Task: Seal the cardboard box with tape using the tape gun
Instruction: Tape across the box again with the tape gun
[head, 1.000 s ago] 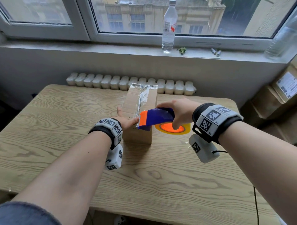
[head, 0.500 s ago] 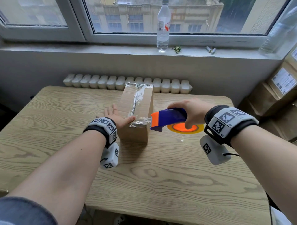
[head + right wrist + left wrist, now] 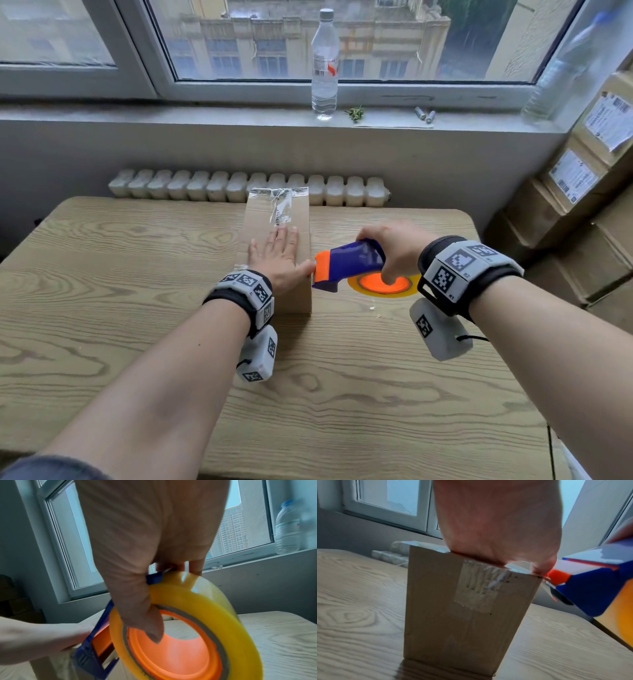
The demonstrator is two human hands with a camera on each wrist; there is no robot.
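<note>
The box [image 3: 274, 246] stands on the tabletop [image 3: 102, 308], a little left of the middle, with its long axis going away from the person toward the window. Clear tape [image 3: 476, 585] already lies along its top and folds down the near end face.

The left hand [image 3: 277, 255] lies flat on the top of the box, fingers straight and spread, and presses it down; the thumb reaches to the near right corner.

The right hand [image 3: 394, 253] has its grip closed around the tape gun [image 3: 349, 263]: the fingers curl over the blue handle and the thumb goes into the orange core of the yellow roll [image 3: 188, 622].

The gun is just beside the box on its right side, and its orange mouth points left, touching or almost touching the near right corner next to the left thumb. I cannot tell if a strip joins the gun to the box.

I think the next move depends on this: the gun stands across the long axis, so the right hand, which is nearer to this corner, must work there while the left hand holds the box steady.
</note>
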